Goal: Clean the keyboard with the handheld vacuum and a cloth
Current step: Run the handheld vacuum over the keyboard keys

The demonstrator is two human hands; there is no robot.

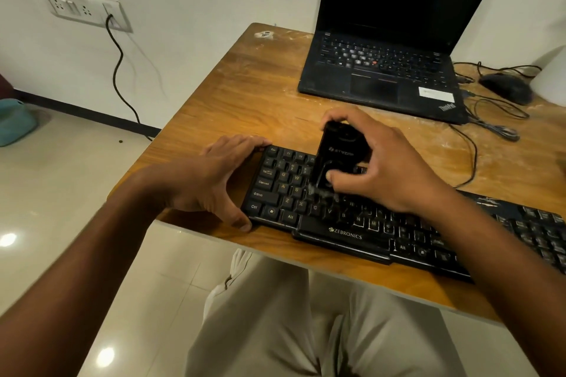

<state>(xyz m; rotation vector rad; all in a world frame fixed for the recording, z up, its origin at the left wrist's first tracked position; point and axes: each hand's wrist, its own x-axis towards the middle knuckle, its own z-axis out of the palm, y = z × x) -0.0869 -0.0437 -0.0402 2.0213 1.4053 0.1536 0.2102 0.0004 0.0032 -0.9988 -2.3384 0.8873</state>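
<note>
I look down from a head-worn camera at a black keyboard (398, 229) lying slantwise across the near edge of a wooden table (245, 95). My right hand (376, 162) holds a small black handheld vacuum (338, 156) upright, fingers curled over its top and thumb pressed on its front, with the nozzle end down on the letter keys towards the keyboard's left side. The nozzle tip is blurred, so I cannot tell whether it touches the keys. My left hand (211, 177) braces the keyboard's left end — fingers fairly straight along the far corner, thumb hooked at the near corner. I judge this grip keeps the board from sliding while the vacuum works over it. No cloth is in view, so the wiping step looks yet to come.

The tabletop is worn and streaked with pale dust. Further back sits an open black laptop (389, 49) with a dark screen, and to its right a black mouse (505, 87) among loose cables. Beyond the table — a pale wall with a socket panel (87, 11), a dark cable hanging from it, and a glossy tiled floor.
</note>
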